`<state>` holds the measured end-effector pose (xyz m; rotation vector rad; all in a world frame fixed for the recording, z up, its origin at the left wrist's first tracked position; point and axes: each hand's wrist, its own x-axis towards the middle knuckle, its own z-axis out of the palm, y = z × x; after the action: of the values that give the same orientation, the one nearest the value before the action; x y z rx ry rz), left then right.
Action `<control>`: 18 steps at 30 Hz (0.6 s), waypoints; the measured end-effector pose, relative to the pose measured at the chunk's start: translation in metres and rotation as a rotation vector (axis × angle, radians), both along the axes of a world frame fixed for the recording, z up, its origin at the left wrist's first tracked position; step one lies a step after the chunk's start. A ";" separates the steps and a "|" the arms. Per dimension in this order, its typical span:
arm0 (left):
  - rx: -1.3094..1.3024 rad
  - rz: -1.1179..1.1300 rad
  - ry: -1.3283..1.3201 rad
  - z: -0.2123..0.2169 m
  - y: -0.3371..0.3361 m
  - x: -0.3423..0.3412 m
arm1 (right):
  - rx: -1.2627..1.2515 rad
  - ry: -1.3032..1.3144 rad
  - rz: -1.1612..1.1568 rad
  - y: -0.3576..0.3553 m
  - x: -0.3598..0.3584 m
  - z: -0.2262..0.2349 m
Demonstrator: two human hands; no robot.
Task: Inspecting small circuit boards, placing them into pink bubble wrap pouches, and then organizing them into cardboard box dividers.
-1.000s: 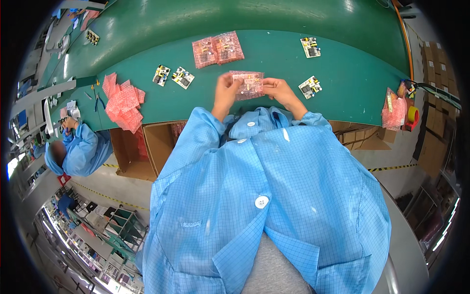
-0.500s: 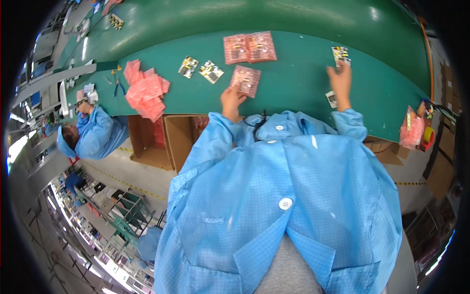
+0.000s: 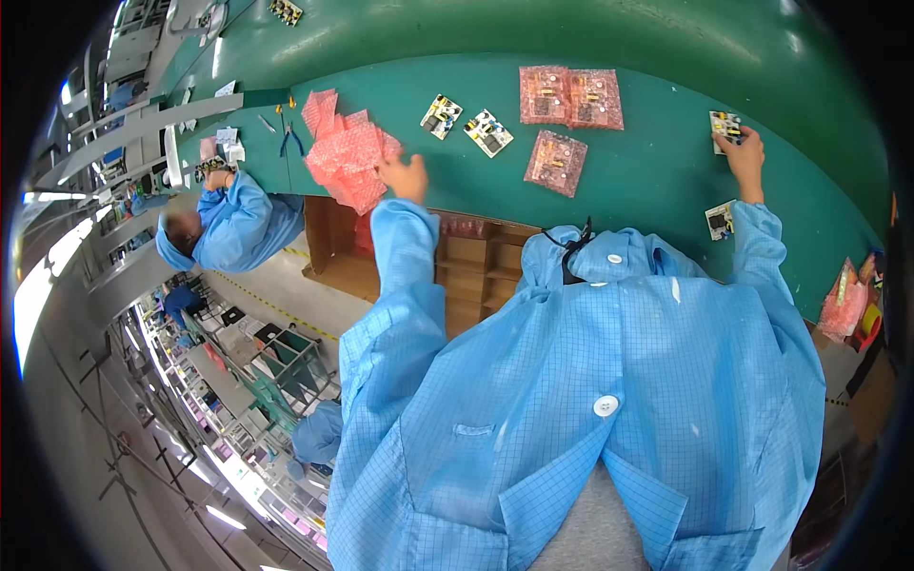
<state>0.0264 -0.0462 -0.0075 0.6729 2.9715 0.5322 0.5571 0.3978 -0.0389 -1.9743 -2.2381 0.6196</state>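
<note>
My left hand (image 3: 406, 179) is at the right edge of a pile of pink bubble-wrap bags (image 3: 347, 157), its fingers apart and touching or nearly touching the top bags. Over on the right, my right hand (image 3: 746, 162) grips the near edge of a circuit board (image 3: 725, 124) with yellow and dark parts. Nearer to me, beside my right sleeve, lies another circuit board (image 3: 720, 222). Two bare boards, one on the left (image 3: 442, 116) and one on the right (image 3: 488, 132), lie between the pile and the bagged boards. A single bagged board (image 3: 555, 163) rests below two more bagged boards (image 3: 571, 97).
The green table (image 3: 647, 181) curves around me. Pliers (image 3: 290, 139) lie left of the pile. Below the table edge stand open cardboard boxes (image 3: 335, 252). A co-worker in a blue coat (image 3: 249, 224) sits at the left. More pink wrap (image 3: 844, 303) is at the right end.
My left hand has let go of the single bagged board and moved left to the bubble-wrap pile. My right hand has closed on the far-right board. The whole view has shifted.
</note>
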 end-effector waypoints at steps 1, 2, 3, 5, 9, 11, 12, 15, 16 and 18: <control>0.021 0.011 -0.053 0.000 -0.010 -0.019 | -0.082 0.050 0.049 -0.008 -0.014 0.006; 0.010 -0.003 -0.056 0.001 -0.009 -0.028 | -0.093 0.048 0.034 -0.020 -0.026 0.013; -0.115 0.006 -0.095 0.002 -0.008 -0.036 | -0.065 0.057 0.107 -0.038 -0.041 0.022; -0.268 0.026 -0.170 -0.002 -0.013 -0.053 | -0.048 0.063 0.167 -0.069 -0.056 0.037; -0.393 0.080 -0.221 -0.016 -0.006 -0.070 | -0.063 0.108 0.200 -0.110 -0.063 0.051; -0.424 -0.043 -0.239 -0.025 -0.027 -0.091 | -0.013 0.159 0.239 -0.124 -0.067 0.051; -0.428 -0.050 -0.242 -0.029 -0.025 -0.091 | -0.015 0.155 0.232 -0.131 -0.066 0.053; -0.373 -0.035 -0.242 -0.028 -0.022 -0.089 | -0.089 0.190 0.198 -0.144 -0.071 0.060; -0.430 -0.007 -0.222 -0.026 -0.014 -0.084 | -0.083 0.178 0.195 -0.146 -0.068 0.059; -0.385 -0.005 -0.184 -0.011 -0.007 -0.085 | -0.061 0.203 0.206 -0.146 -0.065 0.052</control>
<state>-0.0581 -0.0528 -0.0187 0.5572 2.7777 0.0135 0.4921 0.2514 0.0132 -1.6319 -2.3353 0.8772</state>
